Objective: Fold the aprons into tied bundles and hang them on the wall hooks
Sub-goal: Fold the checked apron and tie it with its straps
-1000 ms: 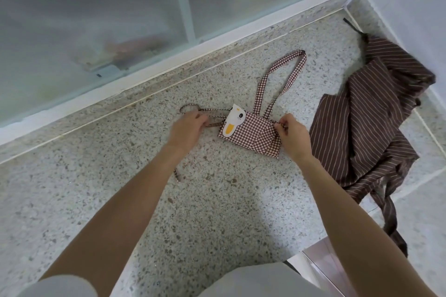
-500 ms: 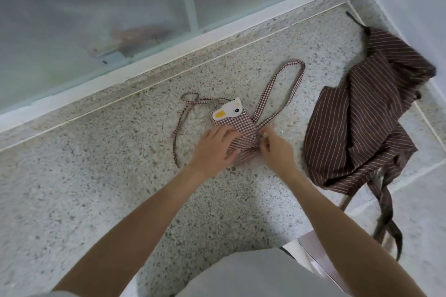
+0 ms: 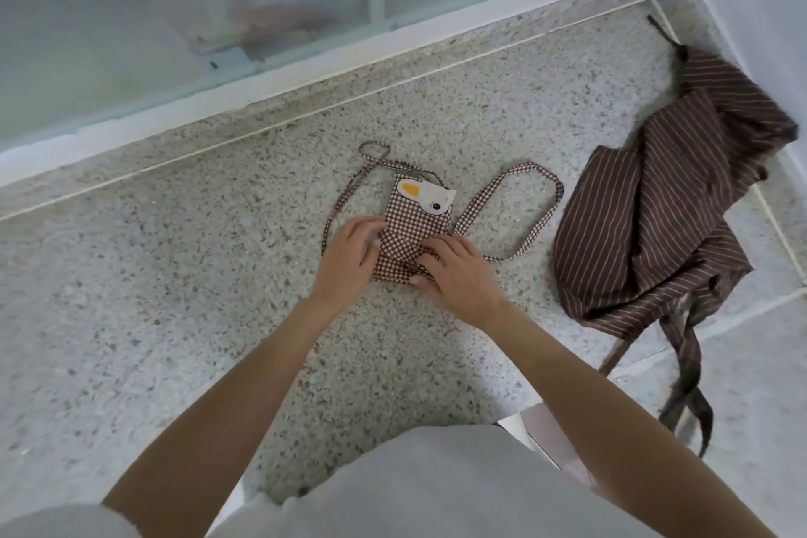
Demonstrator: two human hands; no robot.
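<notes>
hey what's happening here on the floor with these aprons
A person is kneeling or crouching over a speckled floor, folding a small checked apron with a cartoon patch into a compact bundle. The left hand and right hand both press on the folded cloth, and its ties and neck loop lie loose, not yet tied. A brown striped apron lies crumpled to the right, unfolded.

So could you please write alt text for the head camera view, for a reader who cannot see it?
Both hands, left hand and right hand, press on a small folded checked apron on a speckled floor, its neck loop lying to the right. A crumpled brown striped apron lies further right by the wall.
</notes>
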